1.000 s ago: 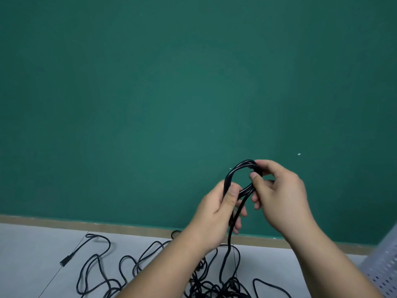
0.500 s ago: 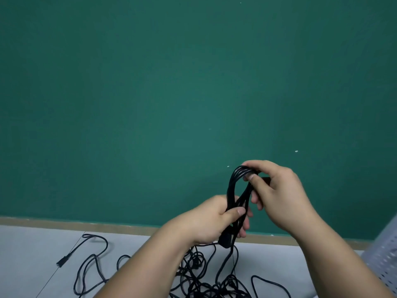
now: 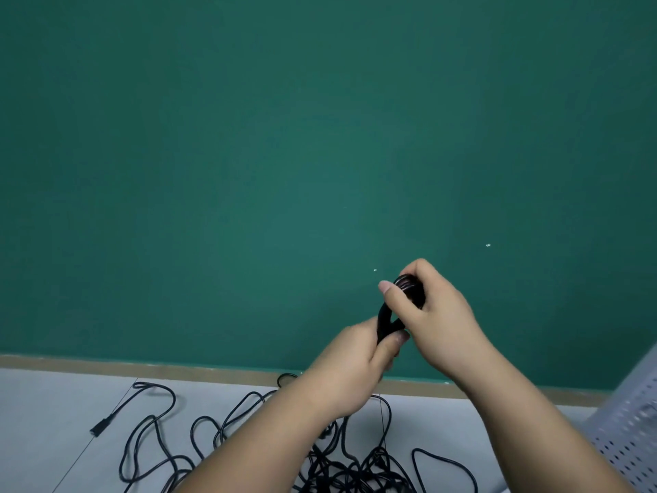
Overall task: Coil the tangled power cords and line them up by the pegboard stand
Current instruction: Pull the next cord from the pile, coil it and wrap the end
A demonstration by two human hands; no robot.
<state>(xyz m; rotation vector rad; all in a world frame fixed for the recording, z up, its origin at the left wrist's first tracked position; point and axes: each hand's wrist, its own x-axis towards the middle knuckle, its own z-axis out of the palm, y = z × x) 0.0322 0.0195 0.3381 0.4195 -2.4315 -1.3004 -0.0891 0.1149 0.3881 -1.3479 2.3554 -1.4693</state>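
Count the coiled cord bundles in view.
1: the coil, held before the green wall, left hand gripping its lower end, right hand its top. The tangle on the floor is uncoiled; it may hide others.

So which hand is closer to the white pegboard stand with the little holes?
Right. The right hand, gripping the coiled cord's top, sits on the pegboard stand's side. The left hand, pinching the coil's bottom, is farther left of it.

Half seen
The coil (image 3: 383, 320) sits buried in left hand (image 3: 352, 371) and right hand (image 3: 439, 323); blurred pegboard stand (image 3: 629, 432) cut off at right.
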